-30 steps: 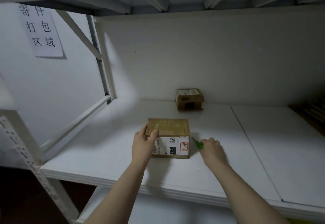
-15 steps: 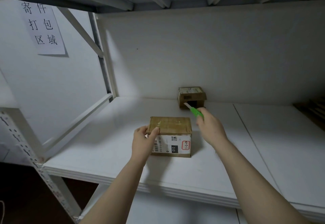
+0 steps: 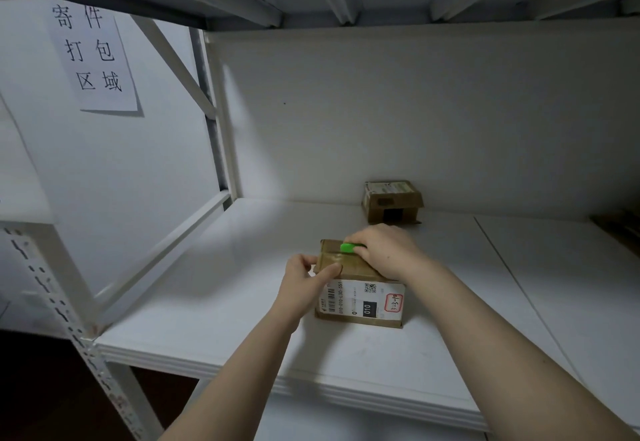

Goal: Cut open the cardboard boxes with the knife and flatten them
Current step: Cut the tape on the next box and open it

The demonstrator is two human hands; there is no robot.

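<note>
cardboard box (image 3: 350, 263), the nearer of two, stands on the white shelf (image 3: 225, 302) a little back from its front edge. its top is crossed with clear tape. the side facing the camera carries a white label (image 3: 356, 304) with a barcode, a small square code, a black patch reading 010 and a red-bordered sticker with handwriting.

the left hand (image 3: 304, 281) holds this box at its near left corner. the thumb lies across the top edge and the fingers (image 3: 298, 262) curl round the left side, grasping the box. the right hand (image 3: 388, 250) rests over the far right part of the top, its fingers clenched round a knife (image 3: 348, 248) with a bright green handle. only the green end shows beyond the hand, pointing left and lying against the taped top near the far edge. the blade cannot be made out.

a second cardboard box (image 3: 393, 200) sits well behind the first, close against the white back panel (image 3: 381, 111) and apart from both hands. it has a pale label on its top and a dark patch on its front.

at the right edge of the shelf lie flat brown pieces (image 3: 620, 229), too dim to identify. on the wall at the left hangs a paper sign (image 3: 93, 56) with six printed chinese characters.
</note>
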